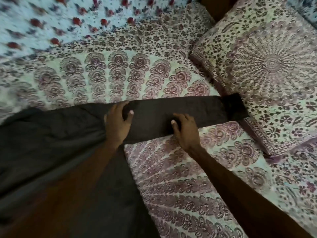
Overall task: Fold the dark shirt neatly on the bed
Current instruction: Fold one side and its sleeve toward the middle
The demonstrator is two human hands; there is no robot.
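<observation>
The dark shirt [51, 160] lies spread over the left and lower part of the patterned bed [180, 177]. One long sleeve [197, 110] stretches flat to the right, its cuff resting against a pillow. My left hand [118, 122] lies where the sleeve joins the body of the shirt, fingers curled around the sleeve's far edge and thumb on top. My right hand [184, 129] presses on the middle of the sleeve near its lower edge, fingers bent onto the cloth.
A patterned pillow [267, 69] lies at the right, touching the sleeve's cuff. A pale blue sheet with red flowers [60, 23] covers the far left. Dark wood [217, 7] shows at the top between the bed and the pillow.
</observation>
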